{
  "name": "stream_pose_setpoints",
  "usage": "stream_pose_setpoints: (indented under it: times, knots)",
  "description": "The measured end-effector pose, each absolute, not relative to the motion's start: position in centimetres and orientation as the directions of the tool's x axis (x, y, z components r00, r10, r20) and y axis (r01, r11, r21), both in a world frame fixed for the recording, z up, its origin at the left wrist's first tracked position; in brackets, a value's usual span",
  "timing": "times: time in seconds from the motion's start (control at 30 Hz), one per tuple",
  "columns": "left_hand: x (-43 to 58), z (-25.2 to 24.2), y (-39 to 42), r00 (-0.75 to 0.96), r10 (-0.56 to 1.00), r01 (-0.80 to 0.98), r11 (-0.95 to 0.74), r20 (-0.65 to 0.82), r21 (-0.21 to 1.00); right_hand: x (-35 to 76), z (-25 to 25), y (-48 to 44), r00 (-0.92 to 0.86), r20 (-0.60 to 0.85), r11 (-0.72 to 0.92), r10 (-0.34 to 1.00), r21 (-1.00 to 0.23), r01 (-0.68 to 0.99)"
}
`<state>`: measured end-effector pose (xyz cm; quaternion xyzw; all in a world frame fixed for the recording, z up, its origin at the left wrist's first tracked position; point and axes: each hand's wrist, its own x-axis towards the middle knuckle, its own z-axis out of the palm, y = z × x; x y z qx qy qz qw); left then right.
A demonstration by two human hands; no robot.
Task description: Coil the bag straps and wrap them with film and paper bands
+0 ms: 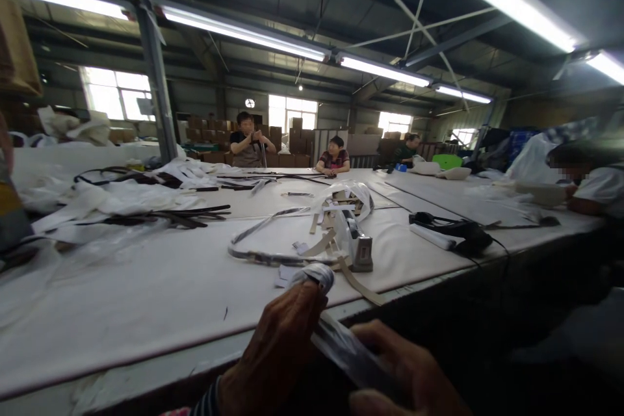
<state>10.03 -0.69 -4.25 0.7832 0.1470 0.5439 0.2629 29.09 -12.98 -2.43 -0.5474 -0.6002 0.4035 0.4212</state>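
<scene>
1. At the near edge of the long white table (146, 299), low in the view, the person's two hands are holding one shiny grey strap (341, 348).
2. The left hand (277, 354) is closed like a fist around the strap. Its fingers are pressed together and bent over the band. A striped sleeve (207, 403) shows at the wrist.
3. The upper end of the strap comes out above the left hand and makes a small curl, just over the edge of the table.
4. The right hand (404, 374) is lower and to the right. Its fingers are curved over the lower part of the strap and its thumb is under it, so the strap is gripped between them. The picture edge cuts off the fingertips.
5. Between the two hands the strap runs slanted, from upper left to lower right, in front of the table and not lying on it.
6. Just behind the hands, a small grey device (361, 250) stands on the table, with beige strips (358, 283) beside it.
7. A long grey loop (253, 250) of similar band lies to the left of the device.
8. Farther left, black straps (170, 214) lie among white cloths (112, 198).
9. To the right, a black tool (461, 231) with a cable lies near the table edge.
10. Other people sit at the far side (246, 143) and at the right side (592, 185), well apart from the person's hands.
</scene>
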Motion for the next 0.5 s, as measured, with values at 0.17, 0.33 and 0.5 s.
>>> stream_pose_setpoints:
  times: [0.17, 0.33, 0.5]
  knots:
    - [7.4, -2.7, -2.0, 0.689, 0.545, 0.115, -0.734, 0.478, 0.67, 32.9, 2.5, -9.3, 0.015, 0.249, 0.206, 0.968, -0.833, 0.513]
    - [7.6, -0.1, -2.8, 0.778, 0.625, 0.013, -0.12, 0.066, 0.993, 33.9, 2.2, -4.9, -0.102, 0.401, 0.385, 0.91, -0.729, 0.566]
    - [8.7, 1.8, -2.8, 0.742, 0.669, -0.323, 0.296, 0.047, 0.899, 28.5, -1.3, -7.1, -0.122, 0.444, 0.448, 0.888, -0.769, 0.457]
